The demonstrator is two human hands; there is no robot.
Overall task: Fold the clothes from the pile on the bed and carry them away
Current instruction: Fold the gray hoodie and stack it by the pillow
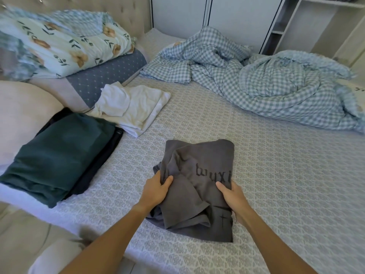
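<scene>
A dark grey T-shirt [199,175] with black lettering lies bunched on the patterned bed sheet [276,184], near the front edge. My left hand [157,189] grips its left side, thumb on top of the cloth. My right hand [232,196] grips its right side, thumb pressed on the fabric below the lettering. To the left lie a folded dark green garment [59,155] on top of a black one, and a folded white garment [134,107] behind them.
A crumpled blue-checked duvet [266,80] fills the back right of the bed. Folded floral bedding [65,40] rests on a dotted grey pillow [106,74] at the back left. A beige cushion [19,115] lies at the left edge. White cupboards stand behind the bed.
</scene>
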